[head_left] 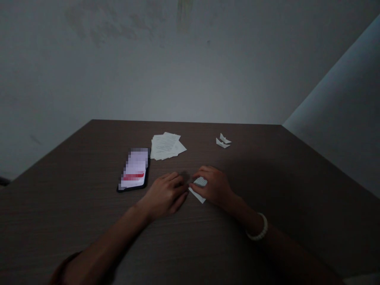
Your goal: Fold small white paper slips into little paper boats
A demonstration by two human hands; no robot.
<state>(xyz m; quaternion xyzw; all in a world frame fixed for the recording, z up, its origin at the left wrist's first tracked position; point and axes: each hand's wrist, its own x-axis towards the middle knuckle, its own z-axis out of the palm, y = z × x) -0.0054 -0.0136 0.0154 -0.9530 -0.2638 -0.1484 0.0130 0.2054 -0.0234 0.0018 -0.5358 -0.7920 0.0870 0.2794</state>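
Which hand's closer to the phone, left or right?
Left. The left hand is just right of the phone; the right hand is farther right, at the small paper.

Printed lines on the stacked papers (165,145) — too small to read.

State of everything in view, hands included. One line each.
Phone: face up, screen lit
Sheets: loose, overlapping pile
Small shapes: two, folded, close together
Paper: looks partly folded, partly covered by right hand
Left hand: fingers bent, at paper's edge
Right hand: fingers curved over paper
Bracelet: worn, right wrist
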